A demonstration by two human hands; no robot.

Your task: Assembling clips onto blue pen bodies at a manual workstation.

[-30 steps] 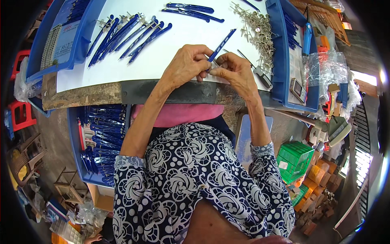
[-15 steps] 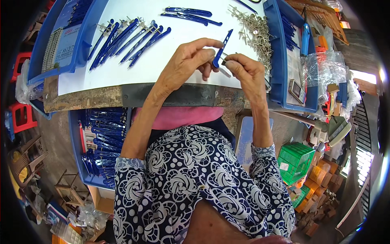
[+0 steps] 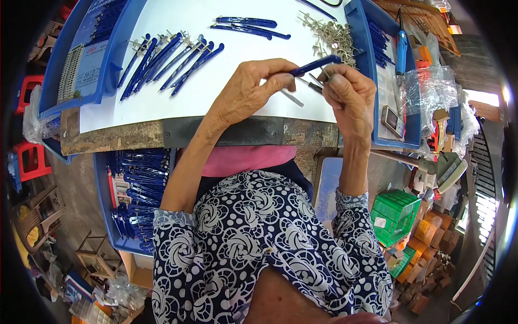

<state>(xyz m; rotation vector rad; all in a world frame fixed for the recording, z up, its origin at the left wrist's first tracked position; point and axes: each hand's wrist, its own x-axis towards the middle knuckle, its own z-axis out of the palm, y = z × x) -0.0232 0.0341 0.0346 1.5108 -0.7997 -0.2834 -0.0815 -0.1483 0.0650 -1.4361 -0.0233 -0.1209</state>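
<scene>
My left hand (image 3: 251, 86) pinches one end of a slim blue handle-like strip (image 3: 315, 65), held above the white work surface. My right hand (image 3: 352, 97) is closed at the strip's rounded end, with a small metal pin (image 3: 325, 72) by its fingertips. A thin dark-tipped rod (image 3: 314, 86) also shows under those fingers; its far part is hidden in the hand. On the white sheet below lies a flat grey metal strip (image 3: 292, 98). To the left, several blue strips with metal pins (image 3: 162, 65) lie fanned out. Farther off rest a few more blue strips (image 3: 251, 27).
Loose metal pins (image 3: 334, 40) are heaped beside the right blue tray (image 3: 368, 65), which holds blue strips and a small device (image 3: 393, 120). Another blue tray (image 3: 108, 81) stands at left. Below the table edge (image 3: 118, 136), a blue bin (image 3: 102, 200) contains many blue strips.
The blue strip has swung from nearly upright to almost level, its rounded end now toward the right. My right hand has moved right and slightly up with that end.
</scene>
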